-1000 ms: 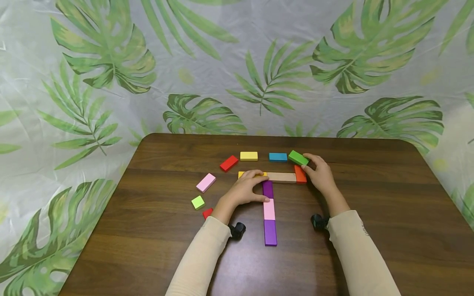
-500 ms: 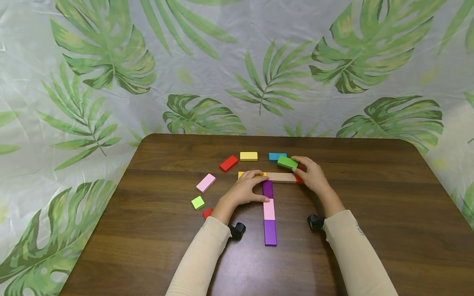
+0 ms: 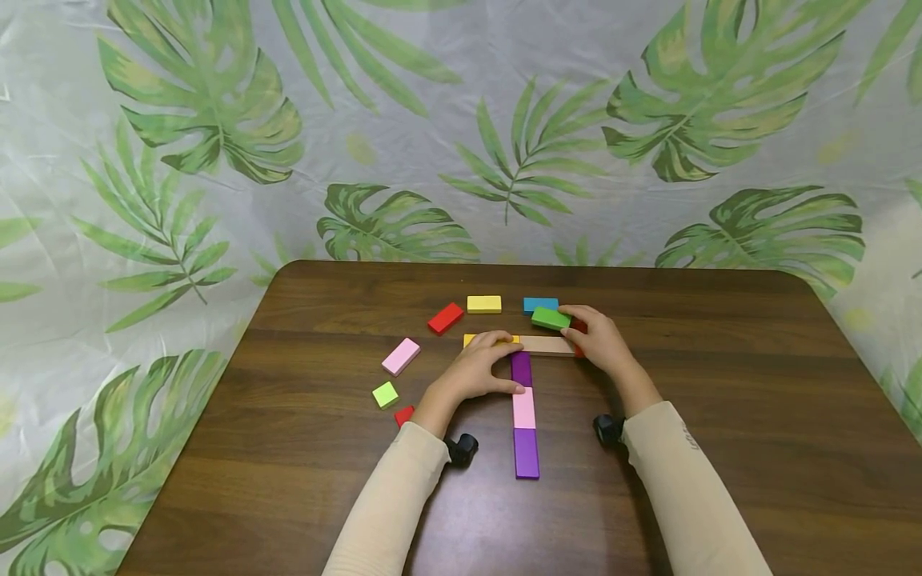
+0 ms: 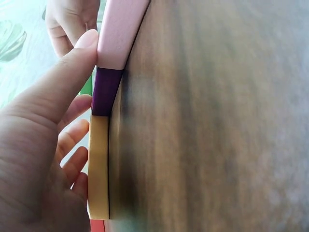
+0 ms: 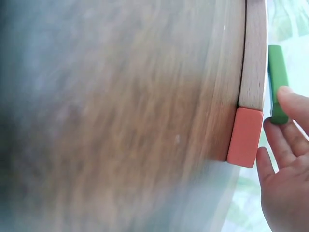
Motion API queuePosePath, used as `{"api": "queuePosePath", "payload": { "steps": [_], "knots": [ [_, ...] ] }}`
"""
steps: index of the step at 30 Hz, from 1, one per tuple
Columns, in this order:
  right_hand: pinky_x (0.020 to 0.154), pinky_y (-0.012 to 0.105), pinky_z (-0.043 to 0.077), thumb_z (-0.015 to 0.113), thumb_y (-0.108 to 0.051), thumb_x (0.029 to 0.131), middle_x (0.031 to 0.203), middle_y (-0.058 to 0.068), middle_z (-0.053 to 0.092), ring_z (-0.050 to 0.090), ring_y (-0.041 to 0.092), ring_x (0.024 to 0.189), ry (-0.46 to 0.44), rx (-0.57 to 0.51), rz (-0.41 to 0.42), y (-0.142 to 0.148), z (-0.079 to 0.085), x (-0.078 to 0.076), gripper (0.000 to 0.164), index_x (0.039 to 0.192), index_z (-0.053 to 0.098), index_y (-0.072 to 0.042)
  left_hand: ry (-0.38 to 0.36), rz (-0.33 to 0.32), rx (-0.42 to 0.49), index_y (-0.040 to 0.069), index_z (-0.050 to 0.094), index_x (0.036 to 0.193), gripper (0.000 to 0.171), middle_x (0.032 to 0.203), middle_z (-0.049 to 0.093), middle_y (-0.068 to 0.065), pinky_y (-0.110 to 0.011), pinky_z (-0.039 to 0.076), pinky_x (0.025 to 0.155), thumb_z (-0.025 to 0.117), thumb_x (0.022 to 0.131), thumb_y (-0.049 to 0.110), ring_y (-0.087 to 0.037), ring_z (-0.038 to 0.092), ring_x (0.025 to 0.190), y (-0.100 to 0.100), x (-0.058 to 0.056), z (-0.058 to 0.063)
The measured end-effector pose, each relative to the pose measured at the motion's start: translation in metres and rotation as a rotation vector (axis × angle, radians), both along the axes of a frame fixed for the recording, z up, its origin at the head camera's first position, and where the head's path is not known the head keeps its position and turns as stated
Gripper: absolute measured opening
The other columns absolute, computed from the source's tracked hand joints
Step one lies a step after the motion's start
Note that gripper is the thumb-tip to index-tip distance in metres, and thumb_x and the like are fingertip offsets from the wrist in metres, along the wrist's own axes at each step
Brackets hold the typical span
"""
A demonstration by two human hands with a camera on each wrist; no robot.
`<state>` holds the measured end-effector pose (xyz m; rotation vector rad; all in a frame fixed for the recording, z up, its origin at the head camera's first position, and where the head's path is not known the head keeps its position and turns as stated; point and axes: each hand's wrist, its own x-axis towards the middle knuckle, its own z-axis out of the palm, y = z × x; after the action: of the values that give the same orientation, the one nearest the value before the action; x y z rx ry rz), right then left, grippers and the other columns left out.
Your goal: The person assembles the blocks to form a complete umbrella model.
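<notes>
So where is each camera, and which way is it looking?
Head: worn on the head, looking forward and down at the table; both sleeved arms, left hand and right hand show.
Left wrist: beside the left hand's thumb, facing the purple block.
Right wrist: beside the right hand's fingers, facing the orange block.
Shared: head and right wrist both show the green block.

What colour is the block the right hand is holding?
Green. The block in the right hand shows best in the head view.
</notes>
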<state>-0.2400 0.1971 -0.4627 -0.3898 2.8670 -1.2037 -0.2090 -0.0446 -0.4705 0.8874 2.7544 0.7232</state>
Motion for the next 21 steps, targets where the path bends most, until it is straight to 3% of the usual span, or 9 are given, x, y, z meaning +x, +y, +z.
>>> {"api": "queuePosePath", "payload": {
  "steps": [21],
  "knots": [
    [0.097, 0.051, 0.028, 0.059, -0.009, 0.087, 0.129, 0.018, 0.045, 0.037, 0.036, 0.120, -0.028, 0.005, -0.002, -0.0012, -0.0014, -0.0037, 0.039, 0.125, 0.052, -0.004, 0.016, -0.003, 0.011, 0.023, 0.048, 0.131, 0.072, 0.134, 0.037, 0.003, -0.034, 0.025, 0.101, 0.067, 0.070, 0.055, -0.016, 0.026, 0.125, -0.0002, 0.0002, -0.0012]
  ]
}}
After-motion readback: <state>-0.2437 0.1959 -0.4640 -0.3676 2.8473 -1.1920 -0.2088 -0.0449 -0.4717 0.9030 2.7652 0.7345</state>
